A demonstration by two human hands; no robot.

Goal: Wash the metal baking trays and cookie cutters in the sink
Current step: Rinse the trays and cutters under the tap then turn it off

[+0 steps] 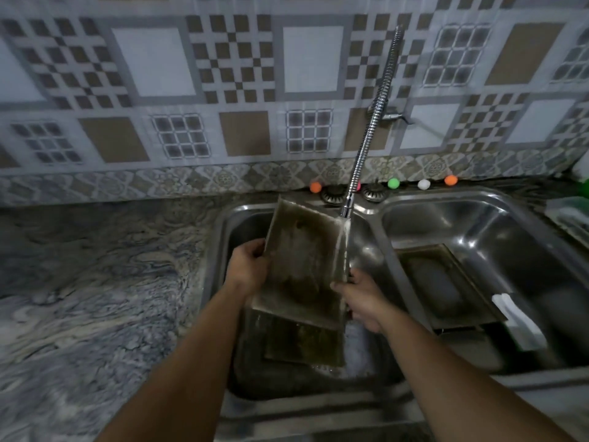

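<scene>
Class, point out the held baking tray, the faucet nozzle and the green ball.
held baking tray [302, 266]: head view, middle of its inner face.
faucet nozzle [346, 209]: head view, its tip.
green ball [393, 183]: head view, its centre.

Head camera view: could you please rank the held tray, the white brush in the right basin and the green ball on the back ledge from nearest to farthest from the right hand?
From the right hand:
1. Held tray, gripped at its right edge, over the left basin.
2. White brush, to the right, in the right basin.
3. Green ball, on the back ledge by the wall.

Brown-stained grey tray [302, 266]; checkered grey-tan wall tiles [232, 59]; swirled grey countertop [95, 282].
</scene>
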